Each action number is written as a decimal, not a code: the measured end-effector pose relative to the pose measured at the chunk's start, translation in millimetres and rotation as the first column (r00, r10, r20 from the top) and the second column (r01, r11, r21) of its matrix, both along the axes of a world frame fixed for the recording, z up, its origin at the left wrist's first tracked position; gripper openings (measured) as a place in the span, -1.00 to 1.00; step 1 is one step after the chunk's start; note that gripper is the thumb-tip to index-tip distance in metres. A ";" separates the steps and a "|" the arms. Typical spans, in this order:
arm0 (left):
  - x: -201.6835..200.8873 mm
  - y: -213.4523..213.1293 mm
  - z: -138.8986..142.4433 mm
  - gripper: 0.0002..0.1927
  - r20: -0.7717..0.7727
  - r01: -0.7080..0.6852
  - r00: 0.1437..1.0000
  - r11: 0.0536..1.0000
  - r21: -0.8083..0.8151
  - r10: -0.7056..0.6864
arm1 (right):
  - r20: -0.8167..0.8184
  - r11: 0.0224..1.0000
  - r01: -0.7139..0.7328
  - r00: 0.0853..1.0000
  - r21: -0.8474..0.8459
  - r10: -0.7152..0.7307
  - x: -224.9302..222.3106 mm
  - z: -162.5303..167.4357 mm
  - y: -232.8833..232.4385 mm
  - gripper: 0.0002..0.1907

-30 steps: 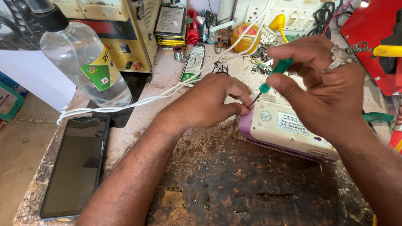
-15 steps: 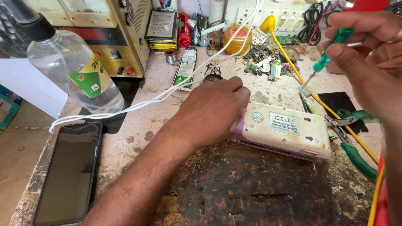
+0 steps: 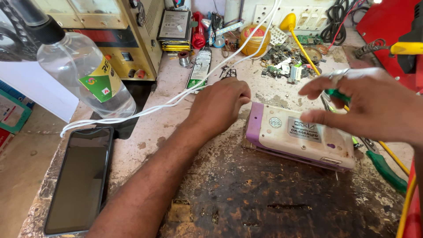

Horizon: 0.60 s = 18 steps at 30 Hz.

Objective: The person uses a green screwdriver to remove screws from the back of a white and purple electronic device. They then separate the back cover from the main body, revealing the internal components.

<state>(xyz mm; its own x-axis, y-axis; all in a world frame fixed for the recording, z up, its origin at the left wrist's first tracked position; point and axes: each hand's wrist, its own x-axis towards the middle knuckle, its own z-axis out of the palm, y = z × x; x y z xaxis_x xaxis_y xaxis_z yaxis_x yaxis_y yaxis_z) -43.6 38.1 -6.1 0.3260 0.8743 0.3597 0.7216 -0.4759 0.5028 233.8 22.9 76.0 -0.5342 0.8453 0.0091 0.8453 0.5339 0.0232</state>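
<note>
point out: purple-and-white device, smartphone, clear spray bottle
purple-and-white device (image 3: 304, 139), head view, on its white top face.
smartphone (image 3: 79, 178), head view, middle of its dark screen.
clear spray bottle (image 3: 83, 75), head view, on its clear body.

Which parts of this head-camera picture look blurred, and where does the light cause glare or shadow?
Head view: the right hand is smeared by motion blur, its fingertips ghosted over the cream and purple device; the left hand is sharp. Bright daylight whitens the wall sockets at the top; the clear bottle shows pale highlights; the phone screen reflects dull grey; shadow lies under the left forearm.
</note>
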 end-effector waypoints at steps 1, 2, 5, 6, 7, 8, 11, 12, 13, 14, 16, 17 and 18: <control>1.1 2.4 -4.6 -0.89 0.001 -0.001 1.000 1.000 -0.003 0.001 | 0.095 0.997 0.064 0.994 -0.033 -0.060 -2.2 -0.7 -0.5 -0.22; 2.1 4.1 -9.2 -0.89 0.001 0.002 1.000 1.000 -0.008 -0.002 | 0.205 0.987 0.149 0.970 -0.065 -0.133 -5.1 -1.1 -0.9 -0.16; 5.5 10.6 -19.8 -0.90 -0.024 0.023 0.999 0.999 0.034 -0.022 | 0.447 0.919 0.353 0.861 -0.176 -0.245 -11.1 1.1 -5.9 0.02; 6.8 11.5 -22.7 -0.89 -0.036 0.031 0.999 0.999 0.028 -0.030 | 0.455 0.908 0.362 0.859 -0.210 -0.237 -13.4 2.3 -7.6 0.07; 8.1 12.8 -24.7 -0.89 -0.049 0.038 0.998 0.999 0.025 -0.037 | 0.462 0.896 0.371 0.857 -0.244 -0.229 -15.5 3.4 -9.1 0.13; 8.3 13.1 -25.8 -0.88 -0.062 0.044 0.997 0.999 0.023 -0.043 | 0.440 0.899 0.345 0.874 -0.269 -0.205 -17.7 4.6 -10.9 0.23; 6.1 12.0 -21.7 -0.77 0.040 0.051 0.998 0.989 0.138 -0.057 | 0.491 0.932 0.267 0.863 -0.246 -0.118 -25.1 4.9 -13.4 0.13; 3.4 10.4 -17.2 -0.77 0.077 0.050 0.995 0.988 0.149 -0.062 | 0.525 0.946 0.236 0.847 -0.224 -0.087 -27.9 4.6 -13.7 0.07; 0.4 8.3 -11.2 -0.77 0.115 0.048 0.991 0.986 0.159 -0.067 | 0.516 0.937 0.254 0.851 -0.240 -0.099 -29.4 4.7 -14.1 0.09; -2.4 5.6 -3.7 -0.76 0.152 0.045 0.986 0.984 0.171 -0.072 | 0.507 0.928 0.272 0.855 -0.255 -0.111 -31.5 4.6 -14.3 0.14; -8.1 -1.9 14.6 -0.61 0.198 0.197 0.968 0.958 -0.210 -0.155 | 0.479 0.908 0.292 0.870 -0.302 -0.121 -34.3 5.0 -15.4 0.19; -10.3 -7.0 24.2 -0.50 0.233 0.272 0.953 0.880 -0.389 -0.192 | 0.459 0.896 0.295 0.880 -0.333 -0.119 -35.4 5.1 -16.5 0.15; -11.8 -13.2 33.5 -0.40 0.165 0.292 0.956 0.857 -0.424 -0.244 | 0.441 0.883 0.298 0.890 -0.364 -0.118 -36.2 5.8 -18.1 0.12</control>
<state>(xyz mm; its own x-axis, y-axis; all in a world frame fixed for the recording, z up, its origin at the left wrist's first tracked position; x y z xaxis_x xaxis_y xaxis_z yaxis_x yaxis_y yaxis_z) -55.5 25.0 27.4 0.5532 0.8330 0.0029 0.5316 -0.3557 0.7687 197.6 4.8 81.8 -0.2267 0.8135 -0.5356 0.9030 0.3816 0.1973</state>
